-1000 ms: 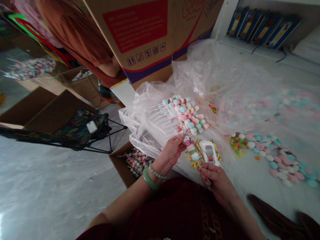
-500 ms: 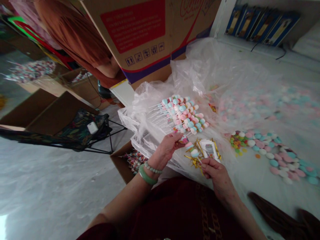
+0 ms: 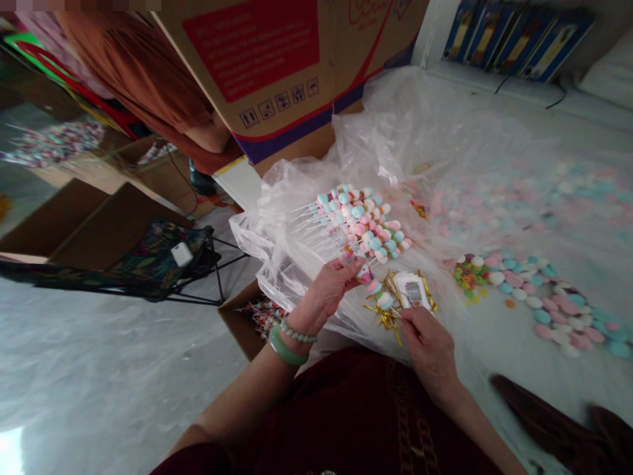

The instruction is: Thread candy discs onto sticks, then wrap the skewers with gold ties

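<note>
A marshmallow skewer (image 3: 380,295) in pink, white and blue hangs between my two hands, with a small colourful printed piece at its upper end. My left hand (image 3: 329,290) pinches that upper end. My right hand (image 3: 429,346) is closed at the lower end, where a thin pale stick seems to run into its fingers. Beneath and beside the skewer are gold twist ties (image 3: 388,316). A stack of white printed cards or bags (image 3: 411,290) sits just past my right fingers. Beyond my left hand lies a pile of finished marshmallow skewers (image 3: 363,221), sticks pointing left.
Loose marshmallows (image 3: 564,313) and gummy candies (image 3: 469,274) spread over the right of the table. Crumpled clear plastic (image 3: 395,132) backs the work, behind it a large carton (image 3: 291,72). A box of skewers (image 3: 267,313), a folding chair (image 3: 163,254) and another person (image 3: 143,79) are left.
My right hand has shifted slightly right and its fingers have curled in more. My left hand keeps its pinch on the skewer. The whole view has moved a little.
</note>
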Available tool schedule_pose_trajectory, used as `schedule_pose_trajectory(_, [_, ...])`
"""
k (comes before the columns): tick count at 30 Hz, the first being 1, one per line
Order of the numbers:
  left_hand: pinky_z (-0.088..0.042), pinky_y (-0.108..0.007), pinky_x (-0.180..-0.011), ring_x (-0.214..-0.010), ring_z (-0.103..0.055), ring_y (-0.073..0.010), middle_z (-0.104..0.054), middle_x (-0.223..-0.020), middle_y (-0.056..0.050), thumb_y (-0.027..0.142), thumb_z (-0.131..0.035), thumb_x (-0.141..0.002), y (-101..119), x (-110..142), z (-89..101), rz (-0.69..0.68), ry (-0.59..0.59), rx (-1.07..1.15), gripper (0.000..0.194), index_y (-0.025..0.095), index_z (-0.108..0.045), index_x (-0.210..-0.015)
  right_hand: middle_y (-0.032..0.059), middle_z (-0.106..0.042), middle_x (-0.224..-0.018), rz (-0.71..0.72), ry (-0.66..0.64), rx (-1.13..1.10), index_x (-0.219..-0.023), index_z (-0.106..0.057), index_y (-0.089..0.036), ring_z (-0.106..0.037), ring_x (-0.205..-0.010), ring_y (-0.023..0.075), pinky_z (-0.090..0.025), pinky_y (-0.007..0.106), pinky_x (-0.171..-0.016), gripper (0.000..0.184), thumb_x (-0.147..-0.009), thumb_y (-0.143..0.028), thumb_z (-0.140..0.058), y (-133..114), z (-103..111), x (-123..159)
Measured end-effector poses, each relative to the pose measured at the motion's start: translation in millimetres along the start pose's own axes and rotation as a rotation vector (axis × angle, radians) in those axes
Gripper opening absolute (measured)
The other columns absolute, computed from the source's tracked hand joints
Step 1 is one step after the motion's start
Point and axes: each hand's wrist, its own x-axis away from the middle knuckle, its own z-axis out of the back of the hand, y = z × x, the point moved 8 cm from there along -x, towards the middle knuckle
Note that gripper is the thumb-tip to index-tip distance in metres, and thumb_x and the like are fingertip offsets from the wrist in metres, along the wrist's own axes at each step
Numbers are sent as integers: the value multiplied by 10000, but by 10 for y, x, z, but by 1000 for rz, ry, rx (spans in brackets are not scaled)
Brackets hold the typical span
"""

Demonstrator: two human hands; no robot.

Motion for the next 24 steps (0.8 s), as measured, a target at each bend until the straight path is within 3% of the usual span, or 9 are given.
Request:
schedule_pose_trajectory(2, [-520, -257, -697, -656, -592, -89, -689, -861, -40, 283, -754, -676, -5, 12, -33, -20, 8, 10, 269, 126, -702, -888, 60, -619, -799, 121, 48, 123, -822, -625, -180, -566, -834, 196, -401, 330, -817, 204, -888, -235, -439, -86, 21, 33])
schedule_pose_trajectory(5, [-522, -252, -680, -666, -595, -92, -690, -919, -51, 286, -751, -678, -42, 12, -63, -19, 15, 42, 276, 133, -704, -902, 60, -612, -802, 159, 34, 175, -822, -612, -184, -559, -817, 192, -408, 315, -786, 181, -890, -219, -448, -111, 3, 56])
schedule_pose_trajectory(10, [-532, -247, -691, -710, -616, -101, -683, -981, -50, 281, -743, -693, -104, -13, -73, 7, -7, 137, 220, 146, -704, -862, 11, -589, -740, 32, -100, -15, -783, -588, -197, -542, -715, 152, -397, 261, -681, 140, -871, -231, -485, -37, -68, 50])
schedule_pose_trajectory(17, [-508, -256, -699, -663, -595, -104, -682, -815, -49, 342, -763, -661, -57, 29, -108, -11, -57, 49, 298, 120, -701, -850, 18, -615, -769, -83, -118, -197, -782, -631, -200, -548, -752, 165, -385, 279, -721, 167, -843, -271, -493, 3, -79, 4])
schedule_pose_trajectory(20, [-497, -261, -696, -637, -584, -104, -670, -738, -43, 388, -773, -635, -35, 40, -119, -11, -64, 19, 342, 111, -702, -823, 5, -576, -684, -234, -178, -367, -749, -640, -193, -512, -666, 154, -373, 276, -644, 168, -803, -313, -536, 87, -147, 11])
schedule_pose_trajectory(24, [-488, -247, -683, -611, -565, -92, -646, -673, -20, 369, -782, -622, -32, 23, -78, -3, -26, 45, 317, 109, -699, -782, -34, -479, -552, -498, -263, -756, -722, -641, -183, -408, -519, 103, -310, 243, -524, 172, -760, -341, -584, 183, -289, 91])
